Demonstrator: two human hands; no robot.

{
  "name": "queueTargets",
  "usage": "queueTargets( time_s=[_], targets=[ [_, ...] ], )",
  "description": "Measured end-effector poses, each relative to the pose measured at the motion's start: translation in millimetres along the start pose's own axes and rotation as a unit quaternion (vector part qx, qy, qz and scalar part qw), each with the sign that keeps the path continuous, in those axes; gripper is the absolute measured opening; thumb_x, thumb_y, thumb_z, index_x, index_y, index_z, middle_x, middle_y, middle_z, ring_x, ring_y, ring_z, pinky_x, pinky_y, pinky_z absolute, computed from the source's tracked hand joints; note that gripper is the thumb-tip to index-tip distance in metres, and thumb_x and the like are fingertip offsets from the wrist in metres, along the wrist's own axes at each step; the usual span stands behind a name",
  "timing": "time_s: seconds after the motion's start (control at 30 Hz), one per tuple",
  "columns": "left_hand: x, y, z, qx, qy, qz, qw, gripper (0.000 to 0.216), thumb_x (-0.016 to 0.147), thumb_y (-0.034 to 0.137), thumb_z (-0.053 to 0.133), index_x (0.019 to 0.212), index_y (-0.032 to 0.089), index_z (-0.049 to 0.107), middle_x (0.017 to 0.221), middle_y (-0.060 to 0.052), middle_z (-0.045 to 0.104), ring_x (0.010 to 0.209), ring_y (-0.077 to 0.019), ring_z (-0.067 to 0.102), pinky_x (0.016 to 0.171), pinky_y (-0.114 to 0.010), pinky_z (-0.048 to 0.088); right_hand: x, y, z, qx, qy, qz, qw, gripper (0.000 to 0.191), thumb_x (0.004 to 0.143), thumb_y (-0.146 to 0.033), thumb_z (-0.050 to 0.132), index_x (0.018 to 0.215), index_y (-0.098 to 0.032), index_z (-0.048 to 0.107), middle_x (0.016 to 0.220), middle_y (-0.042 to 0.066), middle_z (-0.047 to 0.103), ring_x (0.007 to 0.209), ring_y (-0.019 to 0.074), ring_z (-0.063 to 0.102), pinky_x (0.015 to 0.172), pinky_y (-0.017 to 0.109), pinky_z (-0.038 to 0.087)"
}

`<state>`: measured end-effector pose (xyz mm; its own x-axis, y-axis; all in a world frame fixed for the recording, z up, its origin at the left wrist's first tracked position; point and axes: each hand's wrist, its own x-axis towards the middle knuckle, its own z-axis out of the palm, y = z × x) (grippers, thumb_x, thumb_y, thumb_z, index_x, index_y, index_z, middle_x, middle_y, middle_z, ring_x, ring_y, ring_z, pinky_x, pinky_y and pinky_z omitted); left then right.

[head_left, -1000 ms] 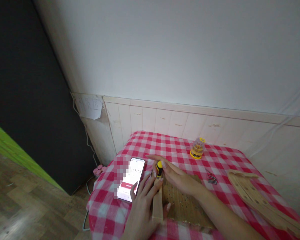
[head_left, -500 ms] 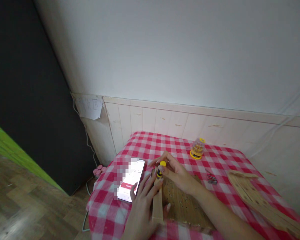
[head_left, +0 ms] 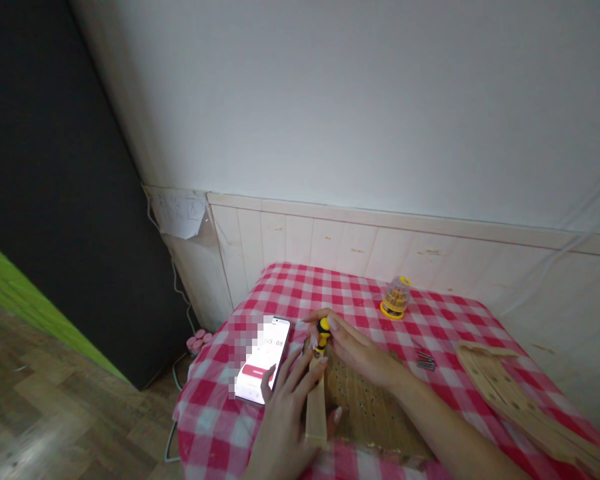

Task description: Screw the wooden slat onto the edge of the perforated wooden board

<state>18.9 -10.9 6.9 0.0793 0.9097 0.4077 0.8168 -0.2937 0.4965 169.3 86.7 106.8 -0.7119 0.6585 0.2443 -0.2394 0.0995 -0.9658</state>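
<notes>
A short yellow-and-black screwdriver (head_left: 323, 333) stands nearly upright over the far end of a narrow wooden strip (head_left: 316, 413). Fingers of my right hand (head_left: 353, 343) are closed around its handle. My left hand (head_left: 287, 407) grips the strip, its fingers lying over the far end near the screwdriver's tip and its thumb showing on the strip's right side. The tip itself and any screw under it are hidden by the fingers. Beside the strip, partly under my right forearm, is a wooden board (head_left: 367, 407) dotted with small holes.
Left of my left hand lies a lit phone (head_left: 263, 367). A clear container with a yellow base (head_left: 395, 299) stands near the wall. Several small metal bits (head_left: 425, 359) and curved wooden pieces (head_left: 510, 393) lie to the right on the checked tablecloth (head_left: 300, 287).
My right hand's fingers have shifted around the screwdriver handle, and the handle's lean has changed slightly. My left hand and the strip have stayed in place.
</notes>
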Motion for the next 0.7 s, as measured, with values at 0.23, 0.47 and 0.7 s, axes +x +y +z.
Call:
queueTargets(
  time_s=[0.23,0.47,0.7],
  targets=[
    [0.7,-0.8,-0.5,-0.001,-0.011,-0.003,1.000,0.063,0.085,0.022,0.075,0.144,0.036,0.058,0.159,-0.004,0.055,0.147,-0.0361,0.048,0.117,-0.060,0.030,0.8,-3.3,-3.4,-0.068,0.002,-0.028,0.997,0.040,0.092,-0.062,0.070,0.103,-0.024,0.064,0.107,0.004,0.065,0.098,0.0182,0.061,0.090,0.034,0.049],
    [-0.2,-2.3,0.7,0.014,0.000,0.019,1.000,0.064,0.087,0.022,0.073,0.147,0.035,0.055,0.162,-0.005,0.052,0.148,-0.0348,0.047,0.116,-0.058,0.032,-2.2,0.2,1.8,-0.022,0.009,-0.006,1.000,0.038,0.094,-0.057,0.071,0.096,-0.026,0.049,0.091,-0.002,0.062,0.084,0.0156,0.060,0.081,0.032,0.049],
    [-0.7,-1.3,-0.6,0.010,0.000,0.008,1.000,0.065,0.085,0.022,0.076,0.145,0.037,0.057,0.158,-0.003,0.056,0.146,-0.0357,0.050,0.116,-0.060,0.032,-1.2,11.0,3.8,0.049,-0.010,0.001,0.999,0.052,0.098,-0.075,0.046,0.115,-0.027,0.057,0.088,-0.002,0.053,0.079,0.0158,0.052,0.079,0.033,0.045]
  ],
)
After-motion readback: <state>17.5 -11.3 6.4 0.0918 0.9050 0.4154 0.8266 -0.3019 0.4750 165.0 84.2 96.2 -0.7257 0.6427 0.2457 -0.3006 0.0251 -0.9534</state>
